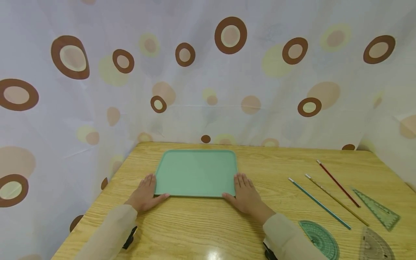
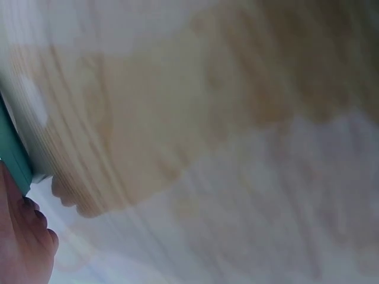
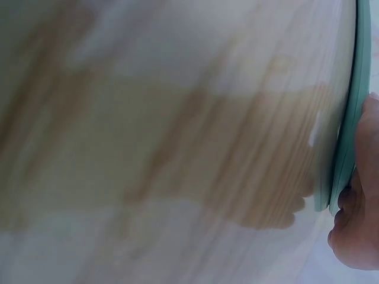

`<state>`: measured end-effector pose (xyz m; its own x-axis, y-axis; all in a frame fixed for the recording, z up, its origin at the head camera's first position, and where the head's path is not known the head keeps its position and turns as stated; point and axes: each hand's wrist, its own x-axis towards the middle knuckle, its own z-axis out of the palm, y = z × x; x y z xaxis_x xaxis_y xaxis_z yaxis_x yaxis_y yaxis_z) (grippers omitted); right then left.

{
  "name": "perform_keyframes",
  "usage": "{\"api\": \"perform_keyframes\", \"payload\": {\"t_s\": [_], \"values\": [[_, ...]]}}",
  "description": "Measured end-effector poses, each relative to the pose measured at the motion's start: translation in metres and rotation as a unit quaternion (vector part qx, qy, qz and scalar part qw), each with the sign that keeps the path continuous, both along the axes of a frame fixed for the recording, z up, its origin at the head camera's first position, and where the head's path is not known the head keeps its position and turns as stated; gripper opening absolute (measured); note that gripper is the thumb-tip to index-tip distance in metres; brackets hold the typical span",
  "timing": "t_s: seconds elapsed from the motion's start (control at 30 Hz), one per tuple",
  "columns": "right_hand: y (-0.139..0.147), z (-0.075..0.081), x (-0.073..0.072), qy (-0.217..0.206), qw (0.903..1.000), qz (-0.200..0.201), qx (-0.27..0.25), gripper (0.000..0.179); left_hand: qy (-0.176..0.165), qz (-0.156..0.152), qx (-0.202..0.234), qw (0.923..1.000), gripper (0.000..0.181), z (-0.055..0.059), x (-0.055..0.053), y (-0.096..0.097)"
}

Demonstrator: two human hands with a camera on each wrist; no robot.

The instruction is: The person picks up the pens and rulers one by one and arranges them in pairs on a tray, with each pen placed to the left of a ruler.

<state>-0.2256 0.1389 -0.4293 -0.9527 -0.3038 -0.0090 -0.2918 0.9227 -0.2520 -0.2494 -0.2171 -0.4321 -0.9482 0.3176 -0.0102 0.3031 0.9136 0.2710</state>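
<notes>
A shallow rectangular green tray lies flat on the wooden table, its floor bare. My left hand rests against its left side near the front corner, fingers extended along the side and thumb at the front edge. Mirroring it, my right hand touches the right side, with straight fingers on the side and the thumb at the front right corner. The left wrist view catches a strip of the tray's edge beside the hand; the right wrist view has the opposite edge against my fingers.
On the table's right side lie a blue pencil, a yellow pencil and a red pencil. Near them are a green set square, a green protractor and a greyish protractor. A patterned curtain hangs behind the table.
</notes>
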Motion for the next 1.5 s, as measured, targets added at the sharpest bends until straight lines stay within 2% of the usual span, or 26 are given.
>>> {"api": "perform_keyframes", "payload": {"t_s": [0.17,0.4,0.63,0.83,1.17,1.5], "values": [[0.002,0.001,0.002,-0.001,1.0,0.0,-0.003,0.081,-0.004,0.0,-0.003,1.0,0.097,0.005,0.002,0.003],[0.008,-0.001,0.003,0.01,0.9984,0.012,-0.054,0.095,-0.002,-0.004,0.0,1.0,0.098,0.002,0.001,0.006],[0.01,0.002,0.006,0.003,0.9998,0.003,-0.02,0.082,-0.005,-0.012,0.004,0.9999,0.097,-0.001,0.001,0.008],[0.012,0.0,0.007,0.007,1.0,0.001,-0.005,0.082,-0.004,-0.009,0.01,0.9999,0.096,0.0,0.002,0.012],[0.015,0.0,0.009,0.016,0.9996,0.001,-0.022,0.08,-0.001,-0.015,0.002,0.9999,0.097,-0.004,0.0,0.014],[0.018,0.0,0.011,0.018,0.9998,-0.002,-0.006,0.081,-0.007,-0.014,0.006,0.9999,0.096,-0.001,0.003,0.017]]}}
